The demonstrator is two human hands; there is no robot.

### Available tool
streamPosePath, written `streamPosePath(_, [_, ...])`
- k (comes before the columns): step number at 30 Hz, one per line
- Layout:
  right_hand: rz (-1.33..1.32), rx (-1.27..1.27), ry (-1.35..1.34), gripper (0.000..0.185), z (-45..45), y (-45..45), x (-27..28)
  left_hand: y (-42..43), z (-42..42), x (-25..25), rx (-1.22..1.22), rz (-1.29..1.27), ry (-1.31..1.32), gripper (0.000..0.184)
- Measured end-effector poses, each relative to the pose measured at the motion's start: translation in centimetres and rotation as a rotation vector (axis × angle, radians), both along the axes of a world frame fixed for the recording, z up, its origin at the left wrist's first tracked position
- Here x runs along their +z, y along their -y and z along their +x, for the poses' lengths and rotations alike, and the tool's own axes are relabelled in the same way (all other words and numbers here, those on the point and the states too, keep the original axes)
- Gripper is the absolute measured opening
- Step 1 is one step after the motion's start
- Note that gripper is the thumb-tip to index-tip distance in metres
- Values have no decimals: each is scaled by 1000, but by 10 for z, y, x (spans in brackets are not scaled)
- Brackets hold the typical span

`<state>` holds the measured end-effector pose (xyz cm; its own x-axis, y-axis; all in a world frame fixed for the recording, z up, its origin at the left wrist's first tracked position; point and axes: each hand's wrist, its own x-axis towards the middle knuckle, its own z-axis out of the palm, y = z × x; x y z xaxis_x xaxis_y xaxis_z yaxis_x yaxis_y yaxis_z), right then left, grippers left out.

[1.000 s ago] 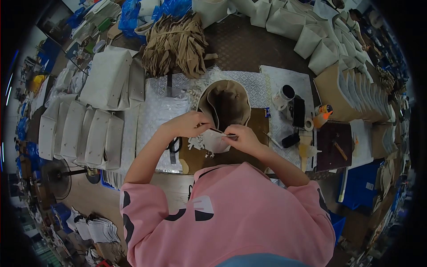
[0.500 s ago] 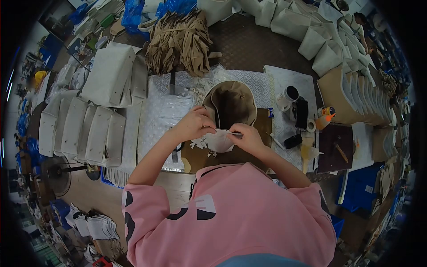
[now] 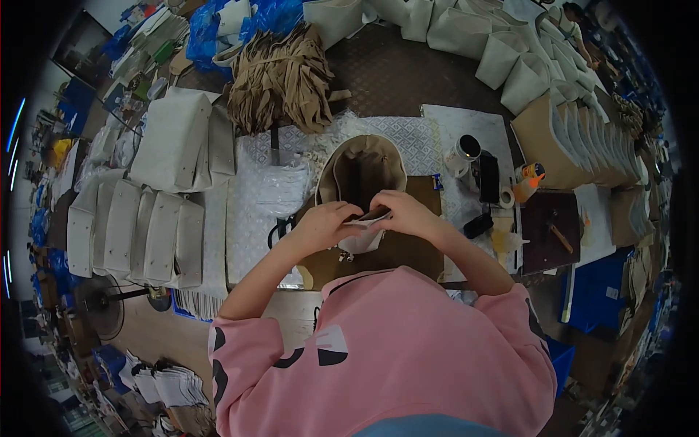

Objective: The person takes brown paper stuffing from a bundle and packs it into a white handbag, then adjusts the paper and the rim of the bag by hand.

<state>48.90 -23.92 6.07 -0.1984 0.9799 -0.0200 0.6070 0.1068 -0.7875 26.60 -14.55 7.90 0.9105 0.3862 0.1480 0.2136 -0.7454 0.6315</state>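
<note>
A cream bag with a brown lining [image 3: 362, 164] stands on the table in front of me, its mouth facing up. My left hand [image 3: 325, 224] grips the near rim of the bag from the left, fingers closed over the edge. From the right, my right hand [image 3: 405, 212] pinches the same rim. Between the hands the edge is bent, showing some brown lining. Pale bag wall [image 3: 364, 242] hangs below my fingers, with small metal pieces [image 3: 345, 256] at its lower left. The fingertips are partly hidden by the folded edge.
Cream bags [image 3: 145, 233] stack at the left. A bundle of brown strips [image 3: 280, 80] lies beyond. On the right stand a dark-topped jar [image 3: 463, 154], an orange-capped bottle [image 3: 529, 186] and a hammer [image 3: 561, 239] on a dark board. More cream bags [image 3: 462, 33] line the back.
Both hands have moved slightly along the rim, and the edge between them is now bent open, showing lining. My view has shifted a little.
</note>
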Motion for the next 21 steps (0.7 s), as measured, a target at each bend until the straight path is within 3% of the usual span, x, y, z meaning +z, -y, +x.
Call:
streamPosePath(18, [84,-228,-42,18,-16,7,-17,4,6,-14,142,44,-37,17])
streamPosePath(21, [504,-199,257,15,-23,4,-2,5,11,3,200,-93,-148,18])
